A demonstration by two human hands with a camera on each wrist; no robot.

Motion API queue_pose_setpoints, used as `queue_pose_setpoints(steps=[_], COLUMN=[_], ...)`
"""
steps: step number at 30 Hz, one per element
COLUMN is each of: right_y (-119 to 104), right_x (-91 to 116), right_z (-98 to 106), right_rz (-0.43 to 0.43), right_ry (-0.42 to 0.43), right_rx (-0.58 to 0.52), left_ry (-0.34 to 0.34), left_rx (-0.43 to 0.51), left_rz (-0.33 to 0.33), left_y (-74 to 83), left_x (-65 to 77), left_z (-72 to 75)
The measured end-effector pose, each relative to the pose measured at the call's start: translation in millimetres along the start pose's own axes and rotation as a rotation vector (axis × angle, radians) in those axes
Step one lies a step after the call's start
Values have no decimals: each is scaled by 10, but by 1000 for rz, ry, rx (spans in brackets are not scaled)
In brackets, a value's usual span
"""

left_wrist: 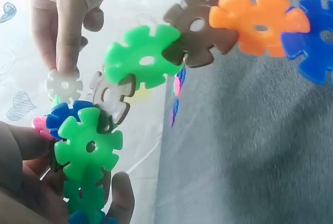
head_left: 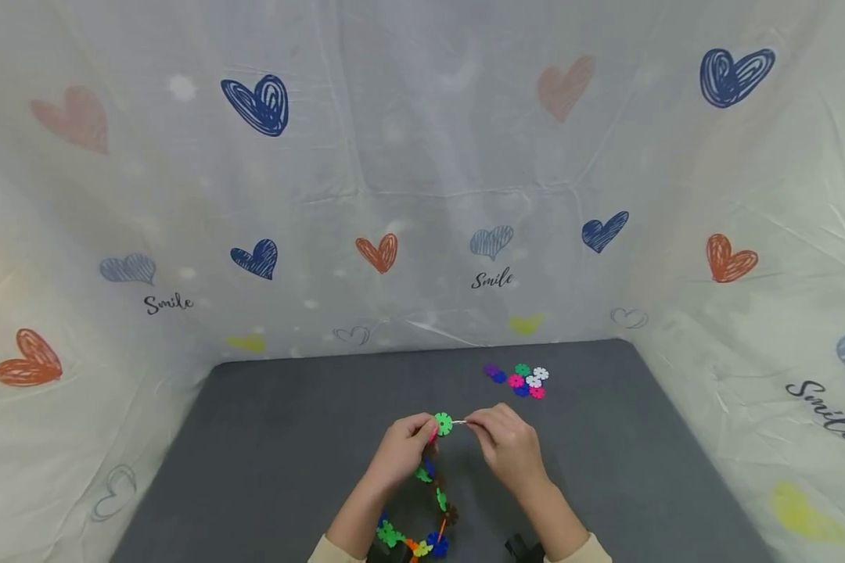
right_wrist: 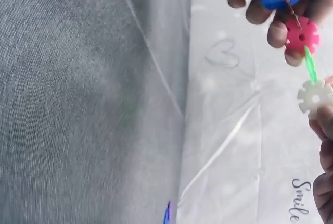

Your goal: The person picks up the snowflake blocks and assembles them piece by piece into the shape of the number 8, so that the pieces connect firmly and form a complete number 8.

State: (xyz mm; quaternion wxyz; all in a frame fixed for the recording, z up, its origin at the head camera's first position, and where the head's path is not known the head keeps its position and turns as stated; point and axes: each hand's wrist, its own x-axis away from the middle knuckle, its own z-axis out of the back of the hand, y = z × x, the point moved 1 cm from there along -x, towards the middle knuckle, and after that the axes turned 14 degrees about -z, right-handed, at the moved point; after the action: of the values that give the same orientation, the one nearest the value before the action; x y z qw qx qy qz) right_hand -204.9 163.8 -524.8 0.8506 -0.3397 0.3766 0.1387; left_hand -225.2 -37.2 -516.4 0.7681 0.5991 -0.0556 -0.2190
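Observation:
My left hand [head_left: 403,447] grips the end of a chain of notched flower-shaped plastic discs, near a pink disc [right_wrist: 302,35]. Beyond its fingertips stands a light green disc [head_left: 443,424]. My right hand [head_left: 508,450] pinches a white disc [right_wrist: 315,98] between thumb and fingers, and that disc's edge meets the green one. From the left hand the chain hangs in a loop toward the person, with a brown disc [left_wrist: 196,26], an orange disc [left_wrist: 260,23] and several green and blue ones. The left fingers hide part of the chain.
Loose discs [head_left: 521,381] in purple, blue, green, pink and white lie in a cluster on the dark grey table [head_left: 289,438], at the back right. A pale curtain [head_left: 422,156] printed with hearts and "Smile" encloses the table behind and at the sides.

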Motion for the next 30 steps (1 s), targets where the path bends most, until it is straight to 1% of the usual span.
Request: queue_pose_setpoints(steps=[2, 5, 8, 10, 12, 14, 16, 18, 21, 24, 26, 30], right_y=[0, -4, -9, -7, 1, 15, 59, 113, 150, 101, 67, 63], right_x=[0, -1, -14, -32, -56, -77, -98, -118, -138, -132, -112, -78], right_z=[3, 14, 24, 35, 48, 64, 82, 111, 137, 122, 95, 63], right_rz=[-1, 50, 124, 130, 92, 27, -25, -45, -72, -105, -132, -144], right_ry=[-1, -8, -7, -17, -41, -83, -85, -63, -34, -73, -100, -103], right_rx=[-10, -8, 12, 2, -39, -102, -147, -177, -224, -285, -308, -324], left_ry=[-17, -40, -40, -32, -23, -19, -9, -17, -33, -48, -43, -52], left_rx=[15, 33, 35, 42, 71, 110, 135, 129, 102, 88, 87, 91], left_rz=[0, 6, 7, 6, 16, 32, 45, 55, 43, 32, 35, 37], left_y=[10, 20, 36, 40, 53, 60, 60, 66, 71, 94, 106, 135], left_x=[-7, -6, -13, -24, -34, -40, -36, -34, -48, -71, -80, -64], left_z=[-7, -18, -27, -34, -33, -21, 13, 64, 101, 81, 60, 42])
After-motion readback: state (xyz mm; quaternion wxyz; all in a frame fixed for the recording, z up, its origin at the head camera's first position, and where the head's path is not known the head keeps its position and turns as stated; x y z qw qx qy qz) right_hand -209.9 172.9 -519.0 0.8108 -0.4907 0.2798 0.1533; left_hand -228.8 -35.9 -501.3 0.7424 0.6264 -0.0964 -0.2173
